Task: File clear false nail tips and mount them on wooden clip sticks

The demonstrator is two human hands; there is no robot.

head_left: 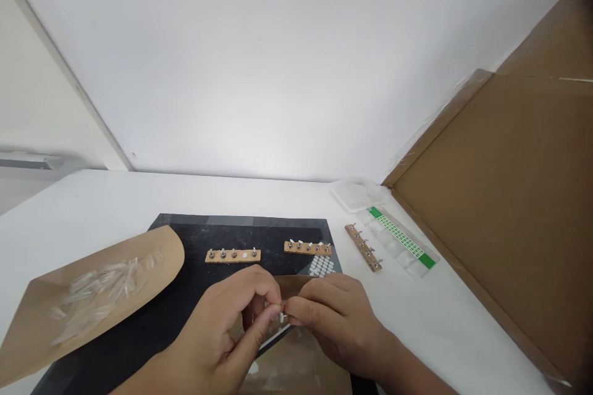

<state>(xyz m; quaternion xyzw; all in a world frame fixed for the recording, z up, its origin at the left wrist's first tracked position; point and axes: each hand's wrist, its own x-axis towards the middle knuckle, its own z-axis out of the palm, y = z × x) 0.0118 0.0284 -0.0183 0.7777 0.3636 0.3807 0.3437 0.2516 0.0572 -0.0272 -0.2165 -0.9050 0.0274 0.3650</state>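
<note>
Above the front of the black mat (176, 308), my left hand (231, 321) pinches a small silver-and-white piece (281, 317) between thumb and index finger. My right hand (338, 315) meets it from the other side, fingers closed at the same piece; its fingertips are partly hidden. Just beyond my hands lie two tan strips, a left strip (238, 257) and a right strip (303, 249), each bearing small metal pieces with pale tips. One spot on the left strip shows a bare white disc (245, 255). A sheet of white oval stickers (321, 266) lies by my right hand.
At left, a brown paper sheet (162, 247) carries many clear slender pieces (106, 278). Right of the mat are a third strip (364, 248), a clear plastic bag with a green label (403, 233) and a translucent tray (343, 197). A cardboard panel (500, 197) borders the right side.
</note>
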